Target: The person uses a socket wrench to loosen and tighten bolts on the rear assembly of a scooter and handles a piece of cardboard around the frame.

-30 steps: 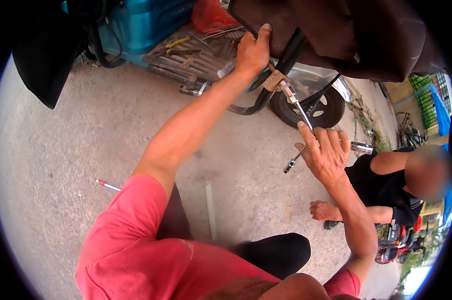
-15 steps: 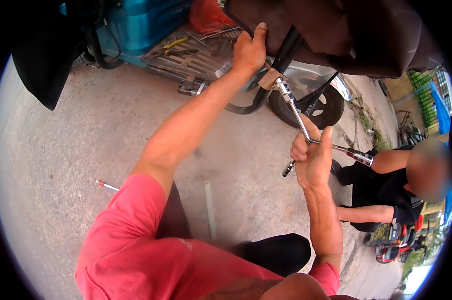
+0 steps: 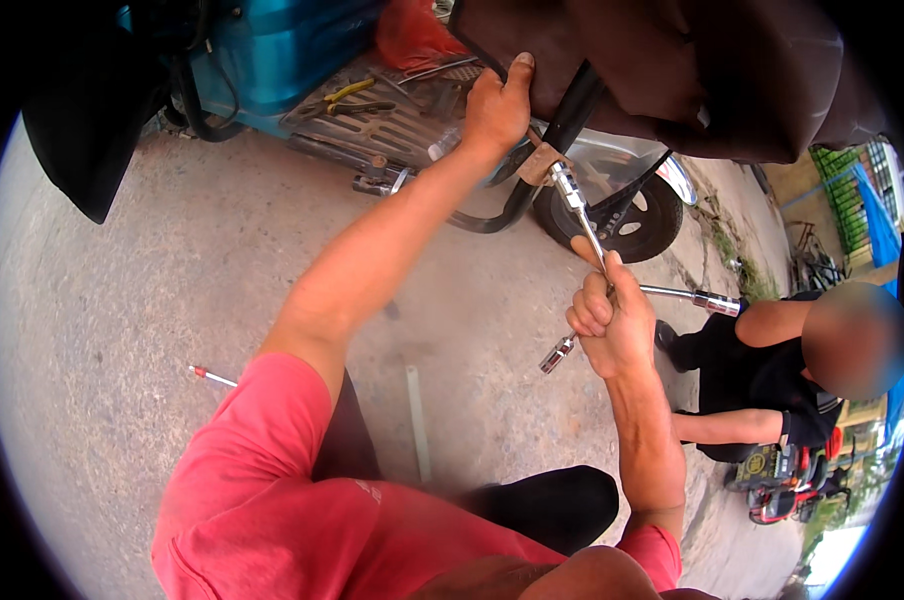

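My right hand [image 3: 619, 325] is closed around the middle of a chrome three-way socket wrench [image 3: 594, 236]. One of its sockets meets a rusty metal bracket [image 3: 541, 163] on a black tubular frame [image 3: 576, 108]. A second arm points right and the third sticks out below my fist. Up and to the left, my left hand [image 3: 497, 112] is closed at the edge of a dark brown cover [image 3: 612, 45], thumb raised against it. What its fingers grip is hidden behind the hand.
Yellow-handled pliers [image 3: 350, 92] and other tools lie on a slatted footboard [image 3: 372, 128] beside a blue vehicle body [image 3: 282, 50]. A wheel [image 3: 640, 222] stands behind the wrench. Close on the right crouches a person in black [image 3: 742, 385]. A pale strip [image 3: 418, 425] lies on the concrete.
My right hand has swung slightly down and left, turning the wrench, and its fingers are now wrapped more tightly round the hub. My left hand has stayed nearly in place.
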Motion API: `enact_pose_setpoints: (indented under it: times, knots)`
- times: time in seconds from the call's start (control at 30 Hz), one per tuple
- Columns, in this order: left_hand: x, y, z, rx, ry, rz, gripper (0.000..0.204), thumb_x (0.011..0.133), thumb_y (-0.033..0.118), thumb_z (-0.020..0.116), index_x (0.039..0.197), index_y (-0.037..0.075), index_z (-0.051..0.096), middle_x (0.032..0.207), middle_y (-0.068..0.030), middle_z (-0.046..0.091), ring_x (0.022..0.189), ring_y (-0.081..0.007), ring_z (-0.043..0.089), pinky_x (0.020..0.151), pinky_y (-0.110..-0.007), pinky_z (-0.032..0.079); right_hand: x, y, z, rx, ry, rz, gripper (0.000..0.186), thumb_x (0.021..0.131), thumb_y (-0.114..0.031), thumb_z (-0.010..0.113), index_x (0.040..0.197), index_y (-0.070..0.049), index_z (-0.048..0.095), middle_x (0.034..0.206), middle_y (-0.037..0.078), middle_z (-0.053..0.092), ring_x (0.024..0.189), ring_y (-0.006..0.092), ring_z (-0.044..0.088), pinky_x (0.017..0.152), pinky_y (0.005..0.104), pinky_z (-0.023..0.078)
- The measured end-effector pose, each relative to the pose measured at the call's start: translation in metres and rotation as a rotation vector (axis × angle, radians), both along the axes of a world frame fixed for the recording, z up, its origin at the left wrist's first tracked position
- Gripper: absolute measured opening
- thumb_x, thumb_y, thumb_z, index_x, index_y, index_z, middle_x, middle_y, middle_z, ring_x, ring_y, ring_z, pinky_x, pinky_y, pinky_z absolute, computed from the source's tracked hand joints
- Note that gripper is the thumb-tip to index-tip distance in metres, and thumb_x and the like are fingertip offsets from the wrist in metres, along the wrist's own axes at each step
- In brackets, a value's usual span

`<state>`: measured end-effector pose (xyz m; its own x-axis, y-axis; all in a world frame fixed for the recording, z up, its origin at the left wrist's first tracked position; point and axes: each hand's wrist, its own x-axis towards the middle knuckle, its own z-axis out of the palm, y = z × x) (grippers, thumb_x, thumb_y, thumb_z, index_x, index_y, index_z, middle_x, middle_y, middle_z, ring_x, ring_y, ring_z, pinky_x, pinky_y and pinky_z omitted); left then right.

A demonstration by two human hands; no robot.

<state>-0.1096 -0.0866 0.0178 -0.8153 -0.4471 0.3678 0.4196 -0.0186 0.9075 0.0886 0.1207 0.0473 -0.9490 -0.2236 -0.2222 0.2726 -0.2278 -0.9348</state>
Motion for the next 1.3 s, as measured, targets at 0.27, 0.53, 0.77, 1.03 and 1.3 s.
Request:
enact_pose_setpoints:
  times: [0.27,0.53,0.77,1.03,1.3]
  knots:
    - [0.001,0.001,0.001,-0.024,0.030,0.032,0.059,0.098,0.052,0.054,0.111,-0.005,0.066,0.110,-0.0299,0.069,0.113,-0.0478,0.062,0.097,-0.048,0.047,-0.003,0.005,-0.005,0.098,0.116,0.032,0.047,0.108,-0.029,0.043,0.137,0.008,0.051,0.058,-0.003,0.034,0.051,0.0098,0.031,0.053,0.0267,0.030]
    - [-0.001,0.004,-0.001,0.018,0.122,0.065,0.059,0.099,0.050,0.054,0.112,-0.006,0.065,0.113,-0.0297,0.069,0.114,-0.0481,0.061,0.098,-0.049,0.046,-0.021,0.023,-0.011,0.170,0.198,0.062,0.043,0.109,-0.027,0.042,0.134,0.005,0.055,0.057,-0.004,0.035,0.049,0.0077,0.030,0.050,0.0260,0.028]
    - [0.005,0.003,0.005,0.001,0.115,0.028,0.059,0.099,0.052,0.055,0.106,-0.006,0.066,0.107,-0.0297,0.070,0.108,-0.0479,0.063,0.094,-0.048,0.048,-0.005,0.045,-0.032,-0.075,-0.028,0.031,0.045,0.109,-0.030,0.041,0.132,0.004,0.059,0.057,-0.004,0.037,0.049,0.0074,0.031,0.049,0.0248,0.027]
    - [-0.001,0.003,-0.001,0.010,-0.014,0.088,0.070,0.096,0.057,0.056,0.101,-0.012,0.064,0.103,-0.0360,0.067,0.107,-0.0501,0.063,0.093,-0.050,0.047,0.003,0.032,0.006,1.000,0.701,-0.029,0.032,0.103,-0.014,0.053,0.129,0.001,0.064,0.069,0.010,0.061,0.061,0.0143,0.058,0.058,0.0307,0.046]
    - [-0.002,0.003,-0.001,-0.007,0.000,0.111,0.068,0.096,0.056,0.055,0.105,-0.010,0.065,0.105,-0.0340,0.068,0.109,-0.0483,0.064,0.094,-0.049,0.047,-0.015,0.034,0.008,1.254,1.170,-0.016,0.031,0.090,-0.003,0.066,0.121,0.001,0.065,0.070,0.018,0.064,0.056,0.0318,0.063,0.054,0.0403,0.048]
